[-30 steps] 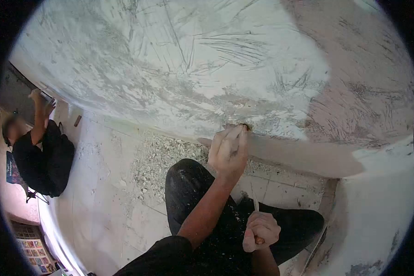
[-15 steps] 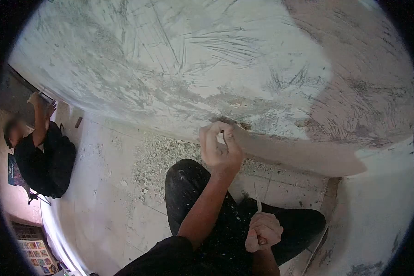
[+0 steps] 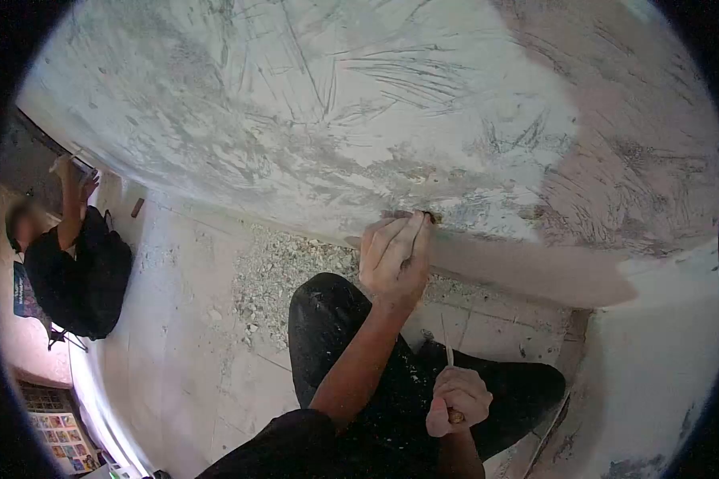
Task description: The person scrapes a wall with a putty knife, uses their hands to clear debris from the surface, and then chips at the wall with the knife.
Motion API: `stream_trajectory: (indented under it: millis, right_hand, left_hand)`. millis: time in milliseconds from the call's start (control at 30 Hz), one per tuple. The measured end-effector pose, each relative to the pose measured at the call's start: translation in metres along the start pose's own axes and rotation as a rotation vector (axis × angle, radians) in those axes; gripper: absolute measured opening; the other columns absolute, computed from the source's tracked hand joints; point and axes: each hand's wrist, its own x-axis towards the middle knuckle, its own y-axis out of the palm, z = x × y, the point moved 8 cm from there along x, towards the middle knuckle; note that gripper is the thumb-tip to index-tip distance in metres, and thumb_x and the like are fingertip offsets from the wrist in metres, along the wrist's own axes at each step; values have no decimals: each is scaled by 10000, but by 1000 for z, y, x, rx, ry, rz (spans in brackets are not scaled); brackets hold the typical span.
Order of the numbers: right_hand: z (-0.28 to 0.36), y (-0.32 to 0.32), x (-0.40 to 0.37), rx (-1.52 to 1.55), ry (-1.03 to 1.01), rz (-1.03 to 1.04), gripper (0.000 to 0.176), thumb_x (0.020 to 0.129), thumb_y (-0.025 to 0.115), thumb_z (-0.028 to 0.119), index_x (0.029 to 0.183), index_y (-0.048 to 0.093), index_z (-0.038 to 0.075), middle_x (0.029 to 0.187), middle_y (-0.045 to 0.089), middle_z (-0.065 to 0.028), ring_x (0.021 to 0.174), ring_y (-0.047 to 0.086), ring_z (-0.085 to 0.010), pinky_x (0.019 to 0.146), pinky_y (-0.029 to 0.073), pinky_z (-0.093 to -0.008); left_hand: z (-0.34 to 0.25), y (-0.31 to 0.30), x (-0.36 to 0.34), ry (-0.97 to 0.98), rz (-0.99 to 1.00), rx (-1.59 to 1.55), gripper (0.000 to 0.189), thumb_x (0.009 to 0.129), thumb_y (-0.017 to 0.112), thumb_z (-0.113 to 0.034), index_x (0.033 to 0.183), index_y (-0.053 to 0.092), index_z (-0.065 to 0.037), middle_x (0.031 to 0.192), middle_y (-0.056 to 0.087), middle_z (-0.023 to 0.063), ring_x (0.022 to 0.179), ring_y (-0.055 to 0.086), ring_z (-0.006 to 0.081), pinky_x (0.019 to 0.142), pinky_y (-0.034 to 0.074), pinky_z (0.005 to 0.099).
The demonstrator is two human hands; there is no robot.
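Observation:
My left hand (image 3: 395,259) reaches to the low part of a scraped, patchy wall (image 3: 423,120). Its fingers are bent and pressed together, their tips at a small dark hole (image 3: 433,217) in the plaster. Whatever may be between them is hidden. Over my right thigh, my right hand (image 3: 460,399) is closed around a thin-bladed tool (image 3: 448,351), like a knife or scraper seen edge-on. The blade points up and away from me, and the wooden handle end shows below the fist.
Plaster flakes (image 3: 276,267) litter the tiled floor (image 3: 192,351) along the wall's foot. My bent legs (image 3: 327,319) are close below the wall. Another wall (image 3: 647,375) stands at the right. A co-worker (image 3: 80,275) sits at the far left, hands raised by the wall.
My left hand has moved slightly right, its fingers straightening from a curl to touch the wall at the hole. My right hand stays in place with the tool.

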Motion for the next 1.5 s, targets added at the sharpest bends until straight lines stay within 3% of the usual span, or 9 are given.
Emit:
stream_trajectory:
  millis: [500, 567, 633, 700, 767, 1000, 1100, 1200, 1500]
  right_hand:
    - [27, -6, 107, 338, -142, -95, 417, 838, 589, 202, 504, 409, 32, 443, 422, -31, 343, 381, -130, 338, 346, -267]
    - [26, 2, 118, 376, -166, -75, 422, 836, 591, 212, 505, 406, 25, 443, 413, -32, 347, 379, -136, 339, 331, -271]
    - [19, 17, 125, -55, -224, -3, 432, 829, 599, 232, 501, 407, 27, 447, 407, -39, 354, 381, -156, 367, 315, -278]
    - [22, 20, 132, 302, -146, 32, 390, 796, 610, 213, 507, 417, 34, 456, 400, -44, 357, 387, -177, 400, 317, -282]
    - [43, 13, 129, -72, -52, 3, 492, 826, 552, 361, 492, 396, 36, 481, 457, -59, 404, 453, -187, 423, 382, -280]
    - [28, 22, 126, 71, -109, 144, 458, 839, 541, 329, 491, 435, 51, 500, 479, -51, 430, 488, -188, 436, 413, -306]
    - [45, 11, 118, -162, -44, -88, 396, 818, 548, 259, 519, 447, 21, 527, 503, -57, 431, 477, -186, 426, 370, -305]
    - [12, 23, 130, 244, -90, 28, 218, 736, 509, 86, 539, 436, 25, 529, 493, -55, 448, 472, -178, 451, 379, -286]
    - [12, 22, 131, 149, 54, -48, 407, 812, 552, 273, 515, 411, 33, 476, 438, -21, 424, 438, -148, 433, 364, -263]
  left_hand:
    - [40, -24, 4, -76, 117, 63, 86, 844, 537, -24, 879, 615, -18, 829, 586, 94, 783, 556, 219, 692, 448, 316]
    - [67, -21, -16, -404, 268, -73, 208, 908, 433, -106, 945, 604, 7, 867, 594, 109, 796, 555, 205, 714, 443, 313]
    - [70, -21, -29, -450, 232, -143, 270, 928, 379, -135, 968, 596, 20, 901, 600, 115, 820, 556, 202, 740, 441, 312]
    - [72, -20, -35, -494, 190, -205, 332, 948, 325, -165, 992, 588, 34, 935, 606, 122, 844, 558, 198, 766, 439, 312]
    - [68, -23, -37, -521, 140, -357, 356, 962, 293, -175, 1019, 569, 43, 1007, 603, 129, 919, 560, 208, 832, 435, 328]
    - [75, -19, -42, -658, 141, -433, 366, 971, 285, -191, 1038, 551, 51, 1059, 587, 161, 996, 558, 236, 879, 437, 357]
    - [71, -21, -39, -591, 56, -521, 377, 977, 288, -212, 1035, 552, 50, 1064, 583, 170, 997, 558, 239, 875, 439, 359]
    - [74, -19, -45, -651, 88, -516, 385, 980, 287, -227, 1033, 556, 44, 1066, 582, 169, 996, 559, 238, 878, 437, 362]
    - [88, -12, -50, -815, 6, -629, 399, 983, 289, -244, 1031, 558, 47, 1026, 593, 161, 967, 571, 235, 872, 438, 355]
